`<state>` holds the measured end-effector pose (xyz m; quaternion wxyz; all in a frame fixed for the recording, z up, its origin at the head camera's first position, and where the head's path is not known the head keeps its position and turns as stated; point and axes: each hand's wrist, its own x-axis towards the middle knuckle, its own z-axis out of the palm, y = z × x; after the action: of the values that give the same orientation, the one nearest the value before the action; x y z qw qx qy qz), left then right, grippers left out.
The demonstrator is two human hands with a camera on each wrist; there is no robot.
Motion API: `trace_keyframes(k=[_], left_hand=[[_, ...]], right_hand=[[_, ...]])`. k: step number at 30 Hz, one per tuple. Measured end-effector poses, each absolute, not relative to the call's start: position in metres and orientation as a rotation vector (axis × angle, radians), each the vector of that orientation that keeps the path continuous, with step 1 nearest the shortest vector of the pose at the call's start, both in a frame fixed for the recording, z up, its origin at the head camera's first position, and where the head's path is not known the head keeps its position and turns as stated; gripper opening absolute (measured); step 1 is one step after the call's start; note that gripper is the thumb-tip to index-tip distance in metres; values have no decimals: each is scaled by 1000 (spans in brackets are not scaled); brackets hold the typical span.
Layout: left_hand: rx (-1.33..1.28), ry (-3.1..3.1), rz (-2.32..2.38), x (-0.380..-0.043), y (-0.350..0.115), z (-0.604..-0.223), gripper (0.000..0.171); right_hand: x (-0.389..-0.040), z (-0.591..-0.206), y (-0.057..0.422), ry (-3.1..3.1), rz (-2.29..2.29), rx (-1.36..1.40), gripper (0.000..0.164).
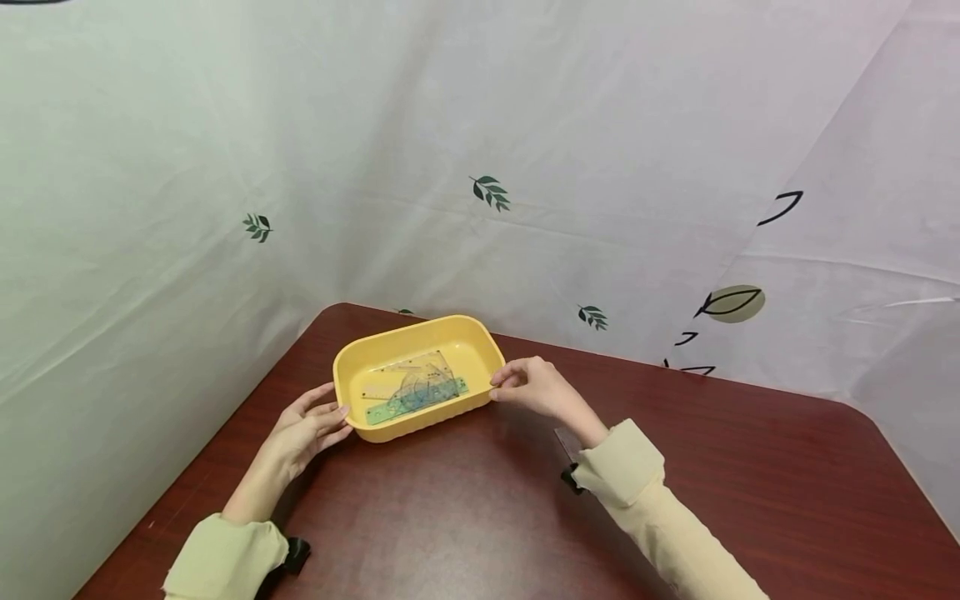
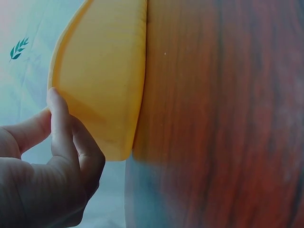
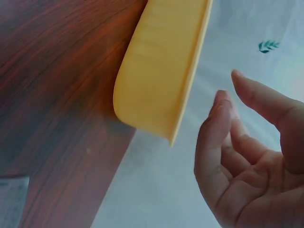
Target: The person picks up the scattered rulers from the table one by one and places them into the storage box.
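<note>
A yellow plastic basin (image 1: 420,417) stands near the far left of the table. In it lie a green ruler (image 1: 382,411), a clear protractor (image 1: 420,385) and other clear flat pieces with printed markings, overlapping one another. My left hand (image 1: 302,435) pinches the basin's left rim; in the left wrist view the thumb and forefinger of this hand (image 2: 57,161) meet at the rim. Beside the basin's right end is my right hand (image 1: 534,387). The right wrist view shows this hand (image 3: 247,156) apart from the rim, with a gap between thumb and loosely bent fingers and nothing held.
A translucent flat piece (image 1: 567,444) lies on the dark red-brown table (image 1: 750,467), partly hidden under my right forearm. White cloth (image 1: 600,125) with printed leaves hangs behind and to the left of the table. Black straps show at both wrists.
</note>
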<state>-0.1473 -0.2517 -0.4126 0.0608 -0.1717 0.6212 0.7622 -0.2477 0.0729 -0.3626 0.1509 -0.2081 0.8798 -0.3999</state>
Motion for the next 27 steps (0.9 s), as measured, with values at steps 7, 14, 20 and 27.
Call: trace_keyframes(k=[7,14,20,27], left_hand=[[-520,1876,2313,-147,-251,-412,77],[-523,1878,2314,-148,-250,-412,77],[-530,1868,2308,-147,-249,-412,77],[-522,1869,2317,-146,-250,-412,79]], right_hand=[[-240,-363,96,2596,-1028,-590,24],[-228,-376,120,2664,-903,-580,34],[-217,-390,143,2728,-755,-475,40],[-209,-400,167,2762,-709,-473,46]])
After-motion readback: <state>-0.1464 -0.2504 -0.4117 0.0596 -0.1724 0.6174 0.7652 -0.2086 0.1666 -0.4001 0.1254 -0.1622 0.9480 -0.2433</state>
